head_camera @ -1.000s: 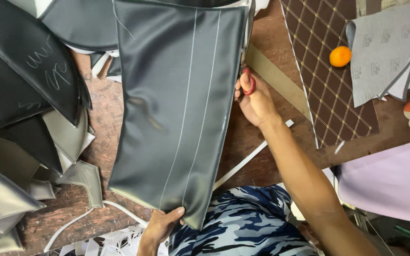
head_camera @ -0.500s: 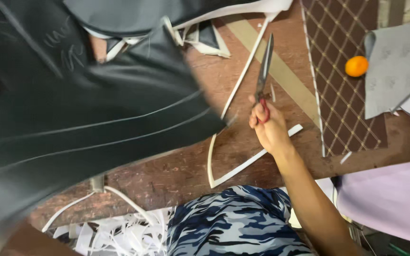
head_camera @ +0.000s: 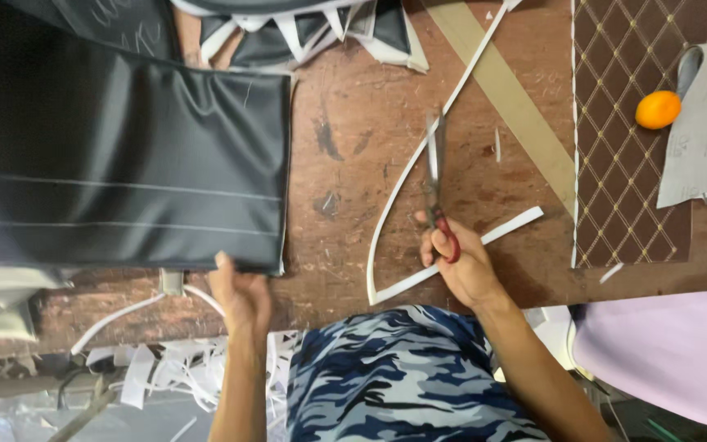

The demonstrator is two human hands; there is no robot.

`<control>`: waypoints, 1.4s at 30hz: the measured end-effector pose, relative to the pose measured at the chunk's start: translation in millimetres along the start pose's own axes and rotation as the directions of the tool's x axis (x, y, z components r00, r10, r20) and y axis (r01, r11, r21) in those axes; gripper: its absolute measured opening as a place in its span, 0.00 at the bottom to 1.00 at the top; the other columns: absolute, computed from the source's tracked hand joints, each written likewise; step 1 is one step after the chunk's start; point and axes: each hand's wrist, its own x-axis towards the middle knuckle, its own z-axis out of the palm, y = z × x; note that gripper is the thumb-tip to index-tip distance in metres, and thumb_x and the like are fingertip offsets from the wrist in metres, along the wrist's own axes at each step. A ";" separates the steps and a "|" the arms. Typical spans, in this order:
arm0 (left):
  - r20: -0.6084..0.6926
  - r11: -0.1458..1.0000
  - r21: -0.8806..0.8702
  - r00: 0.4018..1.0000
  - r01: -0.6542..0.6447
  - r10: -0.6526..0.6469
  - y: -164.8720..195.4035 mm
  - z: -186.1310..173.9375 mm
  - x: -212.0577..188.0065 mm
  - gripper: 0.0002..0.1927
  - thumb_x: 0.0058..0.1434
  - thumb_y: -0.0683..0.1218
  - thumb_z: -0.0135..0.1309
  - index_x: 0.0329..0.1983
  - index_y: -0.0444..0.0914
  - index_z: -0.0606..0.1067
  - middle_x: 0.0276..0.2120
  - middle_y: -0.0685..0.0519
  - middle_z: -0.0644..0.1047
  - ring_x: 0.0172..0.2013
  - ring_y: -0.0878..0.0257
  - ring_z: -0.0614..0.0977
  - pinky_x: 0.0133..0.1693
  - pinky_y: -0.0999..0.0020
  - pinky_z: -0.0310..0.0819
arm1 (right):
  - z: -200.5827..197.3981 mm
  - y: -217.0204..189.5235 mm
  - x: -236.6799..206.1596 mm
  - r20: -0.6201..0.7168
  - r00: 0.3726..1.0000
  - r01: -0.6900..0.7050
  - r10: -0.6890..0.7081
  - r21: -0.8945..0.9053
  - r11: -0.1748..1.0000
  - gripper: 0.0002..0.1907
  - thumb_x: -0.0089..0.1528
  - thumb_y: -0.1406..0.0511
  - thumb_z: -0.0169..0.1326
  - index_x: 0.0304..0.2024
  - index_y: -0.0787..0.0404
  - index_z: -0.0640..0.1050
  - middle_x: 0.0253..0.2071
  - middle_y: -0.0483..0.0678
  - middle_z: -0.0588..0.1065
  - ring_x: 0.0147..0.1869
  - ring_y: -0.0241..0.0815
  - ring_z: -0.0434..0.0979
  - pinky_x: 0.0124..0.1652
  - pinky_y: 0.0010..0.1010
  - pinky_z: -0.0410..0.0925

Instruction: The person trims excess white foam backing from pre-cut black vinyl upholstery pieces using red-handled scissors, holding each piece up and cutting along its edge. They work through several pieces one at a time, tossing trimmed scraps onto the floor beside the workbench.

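Scarred brown wood makes up the workbench (head_camera: 353, 139), littered with white offcuts. On it lies a black stitched leatherette panel (head_camera: 124, 176), flat at the left, its near corner pinched by the left hand (head_camera: 240, 296). The right hand (head_camera: 464, 266) grips red-handled scissors (head_camera: 435, 188), blades pointing away and seemingly closed, apart from the panel. A long white trimmed strip (head_camera: 419, 164) curls between them, so the edge trimming looks largely done; the panel's other edges cannot be judged.
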 end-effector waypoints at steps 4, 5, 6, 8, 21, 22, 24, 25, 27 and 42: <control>0.015 0.850 -0.315 0.898 0.422 -0.440 -32.1 21.0 21.5 0.14 0.77 0.43 0.55 0.60 0.31 0.73 0.48 0.43 0.79 0.48 0.58 0.79 0.49 0.72 0.77 | 17.1 11.1 0.5 0.114 0.992 -0.051 0.046 0.042 0.998 0.29 0.67 0.59 0.56 0.62 0.75 0.69 0.32 0.42 0.68 0.37 0.35 0.68 0.41 0.28 0.66; 0.184 0.827 -0.317 0.885 0.465 -0.427 -38.6 31.2 25.2 0.16 0.79 0.43 0.54 0.65 0.31 0.74 0.48 0.46 0.79 0.46 0.60 0.78 0.47 0.72 0.76 | 21.7 13.8 -2.7 0.148 0.988 -0.054 0.047 0.041 0.998 0.29 0.68 0.59 0.57 0.63 0.75 0.70 0.32 0.41 0.66 0.37 0.35 0.67 0.42 0.29 0.66; 0.344 0.803 -0.317 0.850 0.505 -0.398 -47.5 44.7 27.0 0.18 0.81 0.43 0.54 0.71 0.31 0.74 0.48 0.48 0.78 0.44 0.63 0.77 0.46 0.72 0.76 | 25.3 15.2 -7.3 0.157 0.984 -0.089 0.082 0.039 0.995 0.28 0.68 0.59 0.57 0.63 0.75 0.70 0.32 0.40 0.66 0.37 0.35 0.67 0.41 0.28 0.65; 0.235 0.879 -0.175 0.886 0.443 -0.400 -55.8 70.7 19.6 0.20 0.74 0.47 0.52 0.65 0.34 0.72 0.50 0.51 0.80 0.45 0.62 0.79 0.45 0.67 0.75 | 33.7 17.3 -13.8 0.180 0.974 -0.149 0.140 0.038 0.988 0.27 0.69 0.60 0.57 0.62 0.75 0.71 0.31 0.39 0.64 0.36 0.34 0.66 0.40 0.27 0.64; -0.154 0.909 -0.326 0.933 0.261 -0.324 -12.5 78.2 -7.6 0.18 0.67 0.47 0.56 0.57 0.34 0.73 0.54 0.50 0.79 0.55 0.57 0.80 0.62 0.59 0.74 | 53.9 11.8 -28.5 0.197 0.929 -0.325 0.313 0.030 0.945 0.29 0.67 0.55 0.55 0.62 0.68 0.70 0.35 0.44 0.70 0.38 0.35 0.70 0.41 0.26 0.65; -0.136 0.902 -0.335 0.933 0.274 -0.334 -14.5 76.3 -6.4 0.17 0.67 0.46 0.56 0.56 0.34 0.74 0.53 0.49 0.79 0.54 0.58 0.80 0.61 0.61 0.74 | 55.9 10.9 -28.3 0.242 0.911 -0.362 0.334 0.082 0.929 0.30 0.67 0.53 0.54 0.62 0.68 0.70 0.36 0.44 0.70 0.39 0.35 0.70 0.42 0.26 0.65; -0.107 0.888 -0.352 0.930 0.296 -0.352 -21.5 76.9 -9.5 0.15 0.67 0.44 0.56 0.54 0.33 0.75 0.52 0.49 0.79 0.53 0.59 0.80 0.60 0.63 0.74 | 61.9 8.4 -28.2 0.308 0.870 -0.450 0.384 0.180 0.875 0.31 0.67 0.52 0.53 0.63 0.67 0.69 0.38 0.43 0.70 0.41 0.36 0.71 0.44 0.28 0.66; -0.101 0.890 -0.338 0.929 0.305 -0.357 -25.6 78.6 -13.3 0.14 0.68 0.44 0.55 0.54 0.33 0.75 0.52 0.49 0.79 0.53 0.59 0.80 0.60 0.63 0.74 | 66.3 7.6 -27.7 0.332 0.849 -0.496 0.412 0.227 0.838 0.30 0.67 0.51 0.53 0.63 0.66 0.69 0.39 0.43 0.70 0.42 0.36 0.71 0.44 0.28 0.67; -0.087 0.894 -0.310 0.927 0.324 -0.366 -34.5 83.1 -24.1 0.14 0.68 0.45 0.55 0.53 0.33 0.75 0.50 0.48 0.80 0.52 0.58 0.81 0.58 0.63 0.75 | 74.7 5.7 -25.8 0.364 0.832 -0.528 0.419 0.286 0.799 0.30 0.69 0.51 0.51 0.63 0.66 0.69 0.39 0.44 0.71 0.42 0.37 0.72 0.45 0.30 0.67; -0.106 0.886 -0.158 0.885 0.435 -0.453 -58.0 65.7 -50.4 0.15 0.66 0.43 0.58 0.53 0.32 0.73 0.47 0.47 0.80 0.46 0.57 0.82 0.49 0.62 0.78 | 77.2 7.2 -16.2 0.226 0.914 -0.364 0.338 0.084 0.928 0.17 0.67 0.55 0.58 0.39 0.63 0.71 0.35 0.46 0.71 0.36 0.36 0.73 0.37 0.29 0.68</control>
